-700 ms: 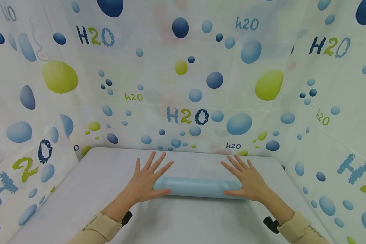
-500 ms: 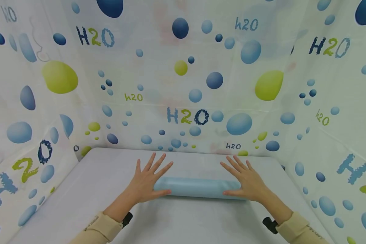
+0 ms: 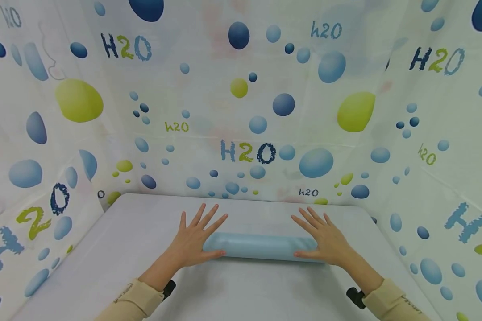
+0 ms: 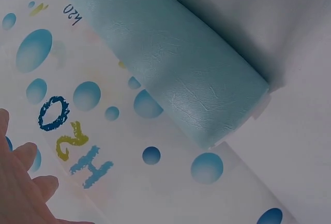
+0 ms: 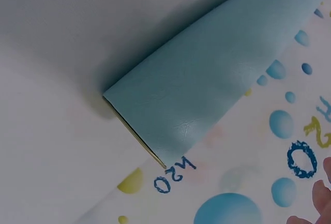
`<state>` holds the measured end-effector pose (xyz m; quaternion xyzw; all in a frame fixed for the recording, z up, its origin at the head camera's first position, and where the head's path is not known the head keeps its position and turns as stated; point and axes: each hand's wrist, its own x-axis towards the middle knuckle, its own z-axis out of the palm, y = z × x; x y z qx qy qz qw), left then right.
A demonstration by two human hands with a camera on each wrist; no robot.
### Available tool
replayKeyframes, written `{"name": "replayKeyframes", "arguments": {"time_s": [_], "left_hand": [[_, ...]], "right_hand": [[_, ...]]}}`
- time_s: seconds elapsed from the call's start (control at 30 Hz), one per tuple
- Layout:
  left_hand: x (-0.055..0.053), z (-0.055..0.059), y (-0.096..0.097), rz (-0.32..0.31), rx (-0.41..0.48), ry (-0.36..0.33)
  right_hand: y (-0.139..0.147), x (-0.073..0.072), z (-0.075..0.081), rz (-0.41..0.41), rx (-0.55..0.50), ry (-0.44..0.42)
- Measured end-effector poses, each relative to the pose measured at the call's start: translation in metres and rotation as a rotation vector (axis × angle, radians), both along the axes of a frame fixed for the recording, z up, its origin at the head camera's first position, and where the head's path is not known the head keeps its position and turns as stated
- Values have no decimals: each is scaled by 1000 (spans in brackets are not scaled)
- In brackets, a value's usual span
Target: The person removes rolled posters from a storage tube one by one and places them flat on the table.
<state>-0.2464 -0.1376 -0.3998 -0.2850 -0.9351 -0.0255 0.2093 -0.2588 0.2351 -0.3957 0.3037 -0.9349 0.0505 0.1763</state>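
Observation:
A long light blue rounded thing [image 3: 261, 246], like a roll or tube with a creased, leathery surface, lies crosswise on the white table. In the right wrist view a thin gold-coloured edge runs along one end of this blue piece [image 5: 196, 84]; a pale rim shows at its other end in the left wrist view. My left hand [image 3: 194, 238], fingers spread wide and palm down, overlaps its left end in the head view. Mirroring it, my right hand [image 3: 325, 238] is spread at the right end. Neither hand has its fingers curled round anything.
The white table [image 3: 241, 290] carries soft shadows below both hands. Behind and on both sides hangs a white curtain [image 3: 209, 98] printed with blue and green drops and "H2O". Dark wrist devices [image 3: 356, 297] stick out by the beige cuffs.
Both hands stay spread at the blue thing's ends; their fingertips sit very slightly lower in the head view. The blue thing stays in place.

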Motion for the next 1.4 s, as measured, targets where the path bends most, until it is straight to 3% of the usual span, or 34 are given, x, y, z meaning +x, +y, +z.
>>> {"name": "replayKeyframes", "arguments": {"time_s": [0.57, 0.8, 1.03, 1.23, 1.4], "left_hand": [[-4, -8, 2, -30, 33, -24], [-7, -14, 2, -37, 46, -12], [-9, -19, 2, -39, 58, -45], [-11, -25, 4, -31, 58, -90], [-13, -28, 5, -32, 60, -87]], "right_hand": [[4, -6, -17, 21, -16, 19], [6, -8, -23, 18, -34, -22], [7, -10, -30, 24, -44, -51], [6, -10, -33, 50, -62, -26], [7, -12, -38, 44, -76, -50]]}}
